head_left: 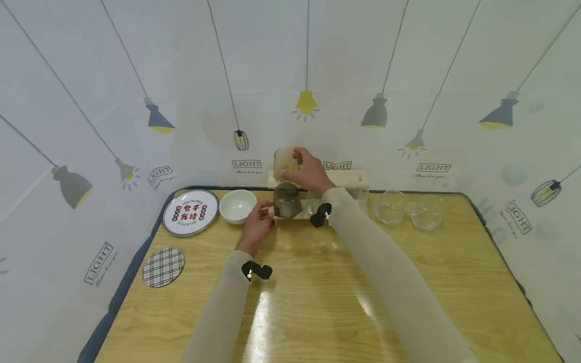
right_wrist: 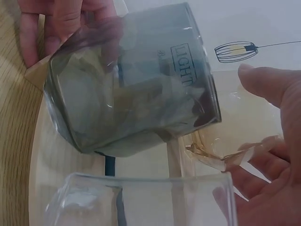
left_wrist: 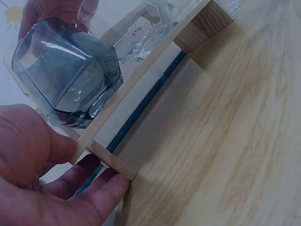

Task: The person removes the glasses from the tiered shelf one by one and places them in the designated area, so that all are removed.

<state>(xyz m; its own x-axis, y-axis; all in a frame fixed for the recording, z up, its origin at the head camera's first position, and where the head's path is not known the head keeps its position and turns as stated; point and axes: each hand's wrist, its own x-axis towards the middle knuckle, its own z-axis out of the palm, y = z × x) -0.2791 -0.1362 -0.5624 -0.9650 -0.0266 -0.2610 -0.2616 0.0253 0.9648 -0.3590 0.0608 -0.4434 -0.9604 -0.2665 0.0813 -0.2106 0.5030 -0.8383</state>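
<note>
At the back of the table stands a light wooden two-step rack (head_left: 349, 177). My left hand (head_left: 259, 225) grips the left end of its front board (left_wrist: 141, 77), thumb on top and fingers curled by the end leg. My right hand (head_left: 309, 171) reaches over to an amber glass (head_left: 283, 162) on the back step, holding it between thumb and fingers (right_wrist: 263, 165). In front of that, a smoky grey faceted glass (head_left: 287, 202) sits on the lower step, close beside my left hand. A clear glass (left_wrist: 136, 28) is next to the grey one.
To the left are a white bowl (head_left: 238, 206), a plate with red and black writing (head_left: 190, 213) and a checked round coaster (head_left: 163, 267). Two clear glasses stand right of the rack, one faceted glass (head_left: 390, 207) and another (head_left: 427, 212). A lamp-patterned cloth (head_left: 272, 60) hangs behind.
</note>
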